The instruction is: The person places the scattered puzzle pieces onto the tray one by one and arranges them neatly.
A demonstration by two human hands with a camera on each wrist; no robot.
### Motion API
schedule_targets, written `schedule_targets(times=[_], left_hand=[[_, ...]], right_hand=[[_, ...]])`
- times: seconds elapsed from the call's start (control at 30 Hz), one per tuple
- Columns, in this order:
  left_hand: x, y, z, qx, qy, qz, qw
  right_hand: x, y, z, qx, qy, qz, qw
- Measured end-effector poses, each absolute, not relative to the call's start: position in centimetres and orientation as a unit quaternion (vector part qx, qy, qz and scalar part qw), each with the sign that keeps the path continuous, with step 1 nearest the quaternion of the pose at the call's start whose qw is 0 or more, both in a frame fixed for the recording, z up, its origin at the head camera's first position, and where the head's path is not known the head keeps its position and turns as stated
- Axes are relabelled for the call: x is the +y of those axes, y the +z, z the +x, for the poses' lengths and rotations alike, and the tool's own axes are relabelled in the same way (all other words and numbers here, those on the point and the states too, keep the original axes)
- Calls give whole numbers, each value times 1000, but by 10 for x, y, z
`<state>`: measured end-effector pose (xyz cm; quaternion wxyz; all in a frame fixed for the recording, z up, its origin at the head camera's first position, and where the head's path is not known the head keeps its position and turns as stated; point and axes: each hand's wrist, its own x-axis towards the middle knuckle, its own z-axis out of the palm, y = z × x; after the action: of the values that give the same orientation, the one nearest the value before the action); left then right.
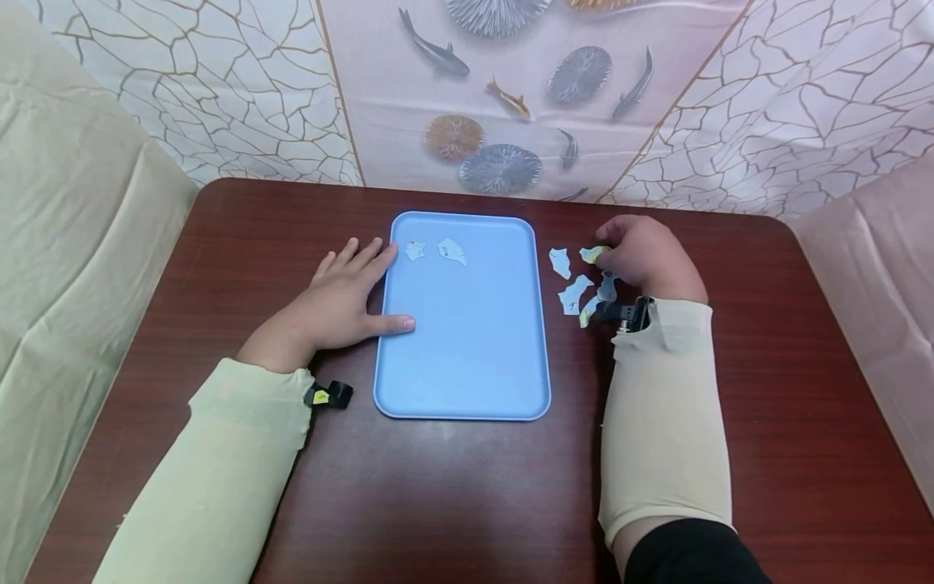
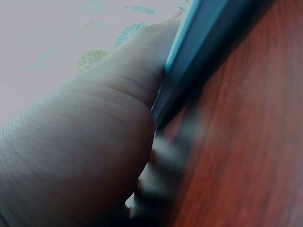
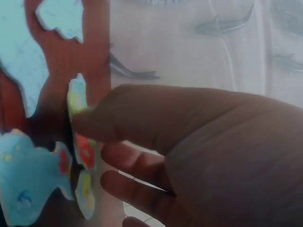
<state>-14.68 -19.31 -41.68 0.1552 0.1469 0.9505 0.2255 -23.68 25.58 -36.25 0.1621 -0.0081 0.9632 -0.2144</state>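
The left hand (image 1: pixel 328 304) lies spread at the left side of a blue tray (image 1: pixel 467 365), its thumb over the rim and fingertips at the upper left edge. In the left wrist view, the thumb (image 2: pixel 94 132) lies against the tray's side (image 2: pixel 189 66). Right of the tray, the right hand (image 1: pixel 653 258) pinches a flat, irregular puzzle piece (image 3: pixel 86 153) printed yellow and red, with the thumb on its face. Several pale blue pieces (image 1: pixel 575 294) lie beside and partly under this hand. Two small pieces, one jagged (image 1: pixel 415 251) and one longer (image 1: pixel 452 251), lie on the tray's upper left.
A dark brown wooden table (image 1: pixel 438 503) carries everything. Behind its far edge hangs a patterned cloth (image 1: pixel 511 97) with fish and round motifs. Pale covered surfaces (image 1: pixel 66 243) flank the table on both sides. Small black cameras (image 1: pixel 332 395) are strapped to the wrists.
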Motion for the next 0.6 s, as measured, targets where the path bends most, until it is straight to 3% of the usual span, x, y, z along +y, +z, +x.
schedule_targets(times=[0.6], left_hand=[[-194,-416,-148,951,223,148,154]], right_hand=[[252,-367,-237,965,-212,8,157]])
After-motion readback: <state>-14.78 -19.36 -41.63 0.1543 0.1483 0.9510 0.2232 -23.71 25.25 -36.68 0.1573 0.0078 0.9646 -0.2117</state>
